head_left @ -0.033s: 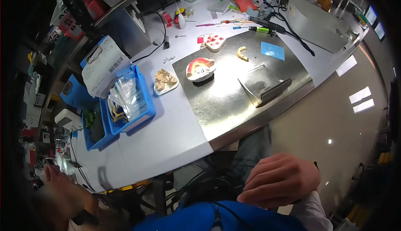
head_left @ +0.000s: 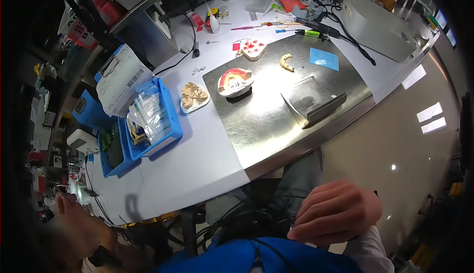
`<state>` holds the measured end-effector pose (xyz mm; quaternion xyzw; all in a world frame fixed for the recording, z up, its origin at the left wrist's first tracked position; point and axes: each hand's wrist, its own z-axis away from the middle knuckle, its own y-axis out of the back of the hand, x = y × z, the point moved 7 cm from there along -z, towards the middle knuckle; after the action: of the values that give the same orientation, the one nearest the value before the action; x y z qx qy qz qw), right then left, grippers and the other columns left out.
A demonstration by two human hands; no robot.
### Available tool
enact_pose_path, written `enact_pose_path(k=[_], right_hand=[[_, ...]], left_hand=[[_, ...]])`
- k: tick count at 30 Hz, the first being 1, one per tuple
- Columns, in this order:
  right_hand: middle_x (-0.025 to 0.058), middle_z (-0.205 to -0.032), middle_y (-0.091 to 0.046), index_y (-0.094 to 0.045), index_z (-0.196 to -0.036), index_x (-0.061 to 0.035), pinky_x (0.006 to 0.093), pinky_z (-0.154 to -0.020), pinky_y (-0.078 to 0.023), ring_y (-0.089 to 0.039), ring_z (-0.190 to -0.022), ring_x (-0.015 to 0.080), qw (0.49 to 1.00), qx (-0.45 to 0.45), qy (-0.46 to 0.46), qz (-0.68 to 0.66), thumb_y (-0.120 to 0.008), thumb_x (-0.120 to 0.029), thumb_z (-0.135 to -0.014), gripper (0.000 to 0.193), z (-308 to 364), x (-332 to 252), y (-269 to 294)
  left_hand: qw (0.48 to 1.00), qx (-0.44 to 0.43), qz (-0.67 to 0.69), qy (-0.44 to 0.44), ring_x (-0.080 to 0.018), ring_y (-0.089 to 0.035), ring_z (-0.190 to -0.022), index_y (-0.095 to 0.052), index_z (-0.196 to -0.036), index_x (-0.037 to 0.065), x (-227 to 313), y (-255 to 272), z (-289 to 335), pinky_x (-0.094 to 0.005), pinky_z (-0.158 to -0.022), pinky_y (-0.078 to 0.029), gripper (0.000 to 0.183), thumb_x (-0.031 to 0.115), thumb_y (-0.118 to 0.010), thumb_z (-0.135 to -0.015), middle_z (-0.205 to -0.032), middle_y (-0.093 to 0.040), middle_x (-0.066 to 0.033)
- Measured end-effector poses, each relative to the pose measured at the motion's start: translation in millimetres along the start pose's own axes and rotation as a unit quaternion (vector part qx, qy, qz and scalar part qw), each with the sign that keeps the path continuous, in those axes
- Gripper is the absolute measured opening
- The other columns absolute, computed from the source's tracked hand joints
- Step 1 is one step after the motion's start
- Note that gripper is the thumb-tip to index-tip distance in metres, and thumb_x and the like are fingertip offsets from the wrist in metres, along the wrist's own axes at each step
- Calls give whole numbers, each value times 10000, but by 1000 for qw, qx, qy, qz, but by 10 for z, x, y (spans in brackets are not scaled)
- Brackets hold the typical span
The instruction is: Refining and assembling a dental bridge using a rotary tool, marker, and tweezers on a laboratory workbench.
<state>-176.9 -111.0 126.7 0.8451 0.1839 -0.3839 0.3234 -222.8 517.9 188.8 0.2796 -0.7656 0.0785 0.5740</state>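
Observation:
My right hand (head_left: 336, 212) is raised before my body, away from the bench. Its fingers are curled and pressed together, and no object shows in them. At the lower left is my left hand (head_left: 74, 218), partly blurred, so its grip cannot be told. On the metal bench plate (head_left: 256, 144) stands a white dental model with red wax and teeth (head_left: 235, 83). A beige dental cast (head_left: 193, 96) is left of it. Farther right lie a small cream-coloured arch (head_left: 286, 62), a blue packet (head_left: 324, 59) and a perforated metal scoop (head_left: 308, 97). Neither hand touches these.
Blue bins (head_left: 173, 120) with plastic bags and a clipboard of papers (head_left: 123, 83) stand at the left. A white tray with red patches (head_left: 254, 49), a corded handpiece (head_left: 316, 28) and a grey box (head_left: 377, 28) are at the back. The bench edge faces me.
My right hand appears slightly farther right. The whole scene shifts a little with the camera, and the bench items stay in place.

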Motion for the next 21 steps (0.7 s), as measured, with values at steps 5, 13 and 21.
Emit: enact_pose_path(k=[5, 13, 21], right_hand=[[60, -880, -735, -765, -1138, -65, 310, -629, -562, -715, -737, 205, 989, 110, -85, -46, -823, -77, -840, 303, 365, 325, 643], [105, -932, -750, -761, -1097, -35, 306, -680, -589, -740, -786, 199, 973, 115, -141, -139, -852, -11, -813, 299, 471, 533, 1062], [85, -806, -722, -767, -913, -48, 282, -562, -527, -686, -647, 200, 994, 75, -74, -27, -903, 25, -652, 303, 621, 684, 1618]], left_hand=[[961, -237, 134, 49, -138, -515, -694, -523, -931, 58, 477, -3129, 917, -336, -680, -435, 343, 245, -810, -920, -769, -534, -24], [754, -503, 240, 348, -131, -721, -862, -673, -1054, 3, 575, -5289, 1958, -245, -758, -564, 134, 52, -748, -955, -927, -732, -78], [839, -499, 185, 113, -152, -693, -833, -734, -1135, -18, 815, -5714, 1928, -271, -755, -535, 246, 58, -777, -905, -955, -733, -82]])
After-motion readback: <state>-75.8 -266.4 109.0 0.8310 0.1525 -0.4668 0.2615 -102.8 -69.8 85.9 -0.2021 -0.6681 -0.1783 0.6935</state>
